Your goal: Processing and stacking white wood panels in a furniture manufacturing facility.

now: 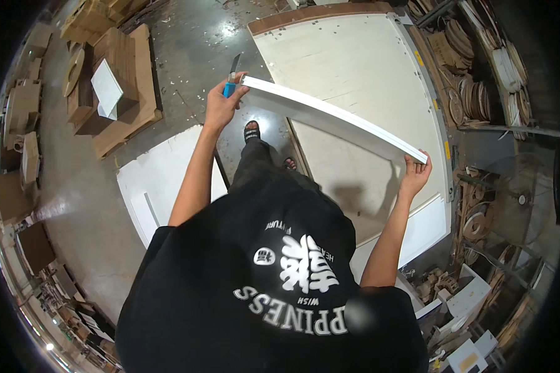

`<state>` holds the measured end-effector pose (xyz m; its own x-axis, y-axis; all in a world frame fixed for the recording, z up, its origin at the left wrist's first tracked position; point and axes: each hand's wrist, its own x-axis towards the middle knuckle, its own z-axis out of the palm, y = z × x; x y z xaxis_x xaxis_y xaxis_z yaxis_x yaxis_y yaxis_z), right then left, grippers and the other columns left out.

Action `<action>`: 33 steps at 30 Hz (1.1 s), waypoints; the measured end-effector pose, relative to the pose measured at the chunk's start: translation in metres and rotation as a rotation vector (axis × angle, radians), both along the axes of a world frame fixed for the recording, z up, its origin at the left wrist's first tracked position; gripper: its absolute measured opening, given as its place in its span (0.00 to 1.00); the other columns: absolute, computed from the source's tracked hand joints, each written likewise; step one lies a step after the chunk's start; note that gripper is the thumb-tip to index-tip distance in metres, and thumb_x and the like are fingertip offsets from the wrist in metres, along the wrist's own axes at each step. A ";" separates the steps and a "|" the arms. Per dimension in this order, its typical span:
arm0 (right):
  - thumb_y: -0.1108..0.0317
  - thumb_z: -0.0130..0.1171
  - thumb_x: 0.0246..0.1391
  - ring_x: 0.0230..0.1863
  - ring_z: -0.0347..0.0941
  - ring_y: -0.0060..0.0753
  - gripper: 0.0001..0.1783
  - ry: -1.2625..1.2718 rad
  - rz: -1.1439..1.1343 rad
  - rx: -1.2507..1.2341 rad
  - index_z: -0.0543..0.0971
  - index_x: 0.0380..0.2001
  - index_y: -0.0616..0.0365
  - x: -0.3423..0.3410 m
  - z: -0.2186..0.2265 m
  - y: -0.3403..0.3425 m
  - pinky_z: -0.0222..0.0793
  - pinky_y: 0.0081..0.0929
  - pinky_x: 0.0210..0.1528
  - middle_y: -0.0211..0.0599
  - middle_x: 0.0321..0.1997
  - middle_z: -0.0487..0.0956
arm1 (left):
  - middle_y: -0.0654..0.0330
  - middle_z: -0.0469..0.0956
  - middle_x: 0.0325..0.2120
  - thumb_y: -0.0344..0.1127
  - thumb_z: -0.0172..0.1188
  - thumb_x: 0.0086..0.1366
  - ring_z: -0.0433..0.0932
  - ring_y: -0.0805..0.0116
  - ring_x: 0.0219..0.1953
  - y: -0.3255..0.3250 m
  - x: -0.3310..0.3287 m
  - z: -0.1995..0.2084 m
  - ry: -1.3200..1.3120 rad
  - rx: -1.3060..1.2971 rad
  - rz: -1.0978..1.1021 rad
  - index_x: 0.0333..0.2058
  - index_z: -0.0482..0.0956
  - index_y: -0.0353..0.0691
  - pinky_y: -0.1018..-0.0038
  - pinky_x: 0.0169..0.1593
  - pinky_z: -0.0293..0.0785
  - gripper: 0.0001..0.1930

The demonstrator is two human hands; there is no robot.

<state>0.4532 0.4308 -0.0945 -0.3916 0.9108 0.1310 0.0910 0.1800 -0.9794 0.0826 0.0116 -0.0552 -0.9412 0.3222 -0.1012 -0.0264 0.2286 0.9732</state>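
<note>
Head view, looking straight down over a person in a black printed shirt [274,292] standing on a glossy concrete floor [193,50]. Biggest item: large white panel [354,81] lying flat ahead and to the right, brown edge at its far end; second white panel [162,174] lies on the floor to the left. Stacked cardboard sheets [118,81] upper left, round wooden offcuts on racks [473,93] at right. Held up between both hands: long white strip [330,118], thin, slightly bowed, spanning from left hand to right hand above the big panel. Left hand [221,105] closed around one strip end and also gripping a blue-handled utility knife [231,78], blade pointing up and away. Right hand [415,174] fingers wrapped under the other end, supporting it, thumb side on top. Both hands closed on the strip, neither free. Judgement: strip looks flexible, so even support at both ends keeps it from kinking; knife sharing the left grip is the risk, blade should stay pointed away from strip face and body; sandalled feet [252,132] are exposed directly below.
</note>
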 end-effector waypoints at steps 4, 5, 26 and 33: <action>0.80 0.74 0.52 0.68 0.70 0.42 0.37 -0.054 0.009 -0.021 0.68 0.63 0.63 0.010 0.002 0.017 0.71 0.34 0.68 0.51 0.66 0.73 | 0.71 0.79 0.26 0.34 0.72 0.65 0.69 0.82 0.25 -0.004 0.003 0.002 0.056 -0.081 -0.077 0.53 0.85 0.44 0.78 0.28 0.70 0.18; 0.76 0.74 0.54 0.69 0.69 0.43 0.38 -0.096 0.058 -0.008 0.66 0.65 0.64 0.016 0.004 0.027 0.68 0.36 0.70 0.51 0.67 0.72 | 0.72 0.78 0.25 0.34 0.72 0.65 0.69 0.83 0.25 -0.003 0.008 0.002 0.118 -0.080 -0.095 0.52 0.85 0.43 0.79 0.28 0.70 0.17; 0.53 0.67 0.56 0.39 0.77 0.36 0.17 -0.553 0.722 1.001 0.81 0.42 0.52 -0.233 0.071 -0.230 0.69 0.38 0.40 0.30 0.36 0.79 | 0.66 0.81 0.37 0.33 0.66 0.70 0.72 0.81 0.29 -0.001 0.060 0.013 -0.101 0.042 -0.034 0.56 0.82 0.39 0.79 0.34 0.71 0.17; 0.52 0.67 0.55 0.40 0.76 0.35 0.17 -0.534 0.709 0.971 0.80 0.41 0.51 -0.229 0.072 -0.235 0.67 0.36 0.41 0.29 0.37 0.78 | 0.60 0.74 0.32 0.49 0.45 0.79 0.73 0.72 0.28 -0.017 0.051 0.015 -0.385 0.368 0.079 0.59 0.73 0.35 0.71 0.39 0.76 0.24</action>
<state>0.2244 0.1954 -0.0228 -0.9499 0.1106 0.2924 0.0193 0.9543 -0.2981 0.1333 -0.0056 -0.0399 -0.8814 0.3309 -0.3372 -0.4000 -0.1432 0.9052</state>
